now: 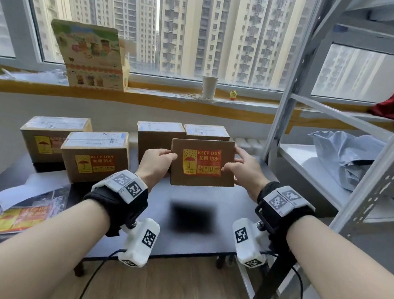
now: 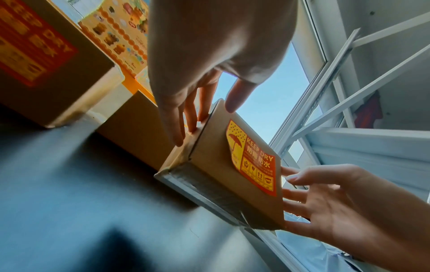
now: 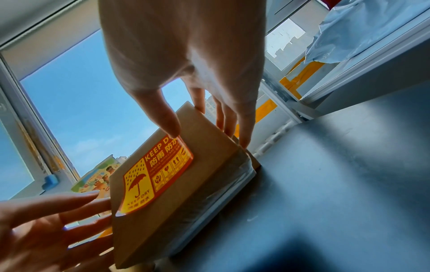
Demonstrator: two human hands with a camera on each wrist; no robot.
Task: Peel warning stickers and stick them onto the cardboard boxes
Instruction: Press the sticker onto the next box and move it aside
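I hold a small cardboard box [image 1: 202, 181] above the dark table [image 1: 204, 239], between both hands. A yellow and red KEEP DRY sticker [image 1: 201, 163] is stuck on the face turned toward me. My left hand [image 1: 165, 158] grips the box's left edge, thumb on the front and fingers along the side [image 2: 186, 128]. My right hand [image 1: 238, 167] grips the right edge, its thumb [image 3: 167, 121] touching the sticker [image 3: 158, 174] and the other fingers behind the box [image 3: 200, 162]. In the left wrist view the sticker [image 2: 253, 162] lies flat on the box [image 2: 216, 176].
Two stickered boxes [image 1: 94, 156] [image 1: 43, 138] stand at the table's left, and two plain boxes [image 1: 157, 139] [image 1: 207, 130] behind the held one. A plastic bag of sticker sheets [image 1: 21, 217] lies front left. A metal shelf rack [image 1: 313, 163] stands close on the right.
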